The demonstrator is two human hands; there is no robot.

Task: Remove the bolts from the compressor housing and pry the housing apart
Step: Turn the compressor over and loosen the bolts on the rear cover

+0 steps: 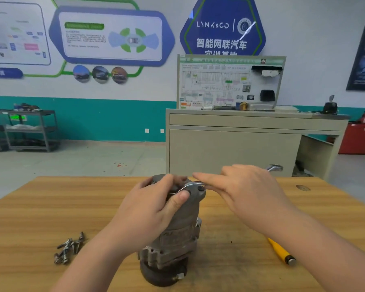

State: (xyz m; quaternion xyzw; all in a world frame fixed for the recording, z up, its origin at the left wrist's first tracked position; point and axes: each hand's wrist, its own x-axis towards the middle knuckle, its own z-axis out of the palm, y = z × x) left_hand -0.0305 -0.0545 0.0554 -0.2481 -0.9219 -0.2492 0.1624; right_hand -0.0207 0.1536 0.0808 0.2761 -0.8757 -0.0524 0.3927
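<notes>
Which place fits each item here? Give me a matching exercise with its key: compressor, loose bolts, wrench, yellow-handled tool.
Things:
1. compressor
2. loose bolts
3. wrench
4. yellow-handled tool

Places:
A. on the table, under the right forearm
B. piled on the table, left of the housing
C. upright at mid-table, left hand on top
D. across the housing top, in the right hand

Pairs: 1-C, 2-B, 3-D, 4-A

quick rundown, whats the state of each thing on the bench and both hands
compressor: upright on the table, gripped at the top
wrench: head on the compressor's top, handle under the right hand
bolts: loose, piled on the table
yellow-handled tool: lying idle
left hand: holds the compressor
right hand: holds the wrench
</notes>
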